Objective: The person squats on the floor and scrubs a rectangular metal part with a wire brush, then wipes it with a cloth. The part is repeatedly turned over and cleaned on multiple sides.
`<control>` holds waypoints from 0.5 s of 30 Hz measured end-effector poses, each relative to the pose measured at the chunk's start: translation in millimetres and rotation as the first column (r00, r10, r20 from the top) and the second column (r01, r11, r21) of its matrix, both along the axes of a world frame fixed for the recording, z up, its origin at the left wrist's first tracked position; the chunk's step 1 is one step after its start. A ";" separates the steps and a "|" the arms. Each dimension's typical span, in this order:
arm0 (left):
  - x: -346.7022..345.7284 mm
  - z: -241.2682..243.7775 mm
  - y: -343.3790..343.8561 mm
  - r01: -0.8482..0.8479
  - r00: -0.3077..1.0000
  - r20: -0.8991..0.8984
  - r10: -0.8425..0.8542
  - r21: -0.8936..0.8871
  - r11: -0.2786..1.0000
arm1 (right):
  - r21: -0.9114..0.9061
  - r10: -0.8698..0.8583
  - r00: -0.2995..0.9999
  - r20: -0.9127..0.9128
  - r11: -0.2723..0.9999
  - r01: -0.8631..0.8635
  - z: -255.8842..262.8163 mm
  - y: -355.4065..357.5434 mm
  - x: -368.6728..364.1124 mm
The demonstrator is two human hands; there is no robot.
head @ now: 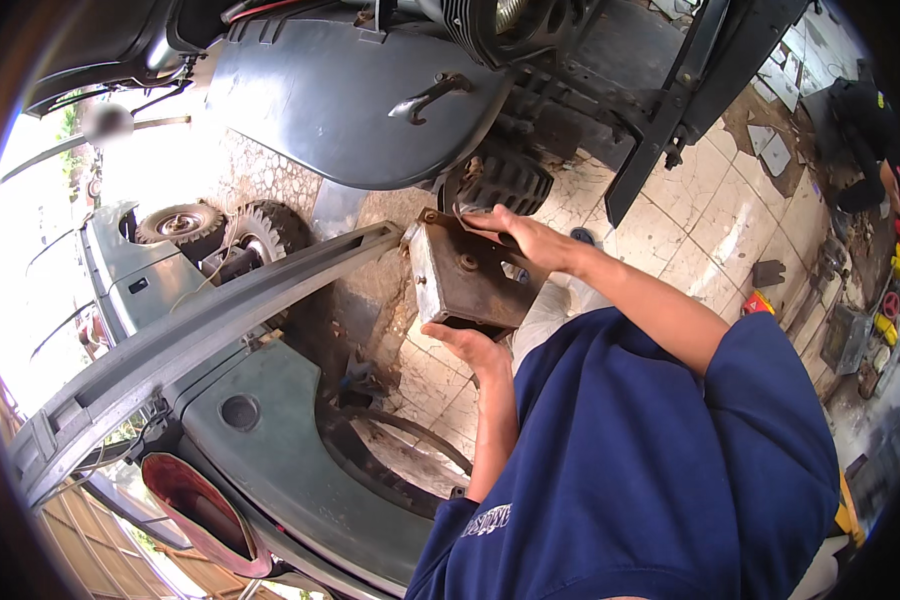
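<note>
A boxy metal housing point(487, 281), brown and worn with one pale, scuffed side, is held between my two hands in front of my torso. It is tilted and has a round boss and an opening in its brown face. My right hand point(529, 238) lies along its upper edge, fingers partly hidden. From below, my left hand point(472, 346) grips the lower edge, thumb showing. Just left of the housing, the end of a long grey metal beam point(217, 322) comes close; whether they touch I cannot tell.
A dark grey fender point(360, 105) and black frame rail point(664, 112) stand ahead, above a tyre point(510, 180). Green vehicle bodywork point(270, 420) lies left, with treaded wheels point(180, 225) farther off. At right, tools and parts, including a metal box point(846, 337), lie near a dark-clothed person point(859, 135).
</note>
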State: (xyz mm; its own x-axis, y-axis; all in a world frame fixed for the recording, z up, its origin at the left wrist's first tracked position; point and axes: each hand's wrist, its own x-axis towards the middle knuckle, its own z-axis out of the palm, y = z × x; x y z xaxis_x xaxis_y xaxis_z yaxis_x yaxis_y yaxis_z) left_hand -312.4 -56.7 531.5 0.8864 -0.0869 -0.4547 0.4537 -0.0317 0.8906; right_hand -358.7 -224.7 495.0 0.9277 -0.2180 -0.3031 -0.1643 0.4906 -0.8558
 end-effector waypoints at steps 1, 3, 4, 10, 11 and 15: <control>-0.2 4.2 -3.2 0.006 1.000 -0.012 -0.006 -0.006 1.000 | 0.069 0.000 1.000 0.020 0.998 -0.002 -8.9 -6.1 2.0; -0.3 10.4 -7.2 0.013 0.999 -0.032 -0.013 -0.016 1.000 | 0.166 -0.033 0.997 0.065 0.986 0.021 -13.4 -8.6 8.4; 0.3 9.5 -6.5 0.016 0.999 -0.032 -0.017 -0.011 1.000 | 0.039 -0.001 0.999 0.041 0.999 0.000 -9.9 -10.2 11.6; -1.4 -7.1 4.6 0.030 0.999 -0.024 -0.030 -0.008 1.000 | -0.177 -0.030 0.999 -0.046 0.984 0.021 -9.8 -7.8 27.7; -1.6 -11.1 6.7 0.038 0.999 -0.017 -0.038 -0.002 0.999 | -0.173 -0.046 0.998 -0.045 0.984 0.037 -16.0 -9.1 30.2; -1.1 -26.5 18.5 0.023 0.998 0.055 -0.034 0.192 0.981 | -0.165 -0.098 0.995 -0.015 0.982 0.095 -20.6 -9.9 50.0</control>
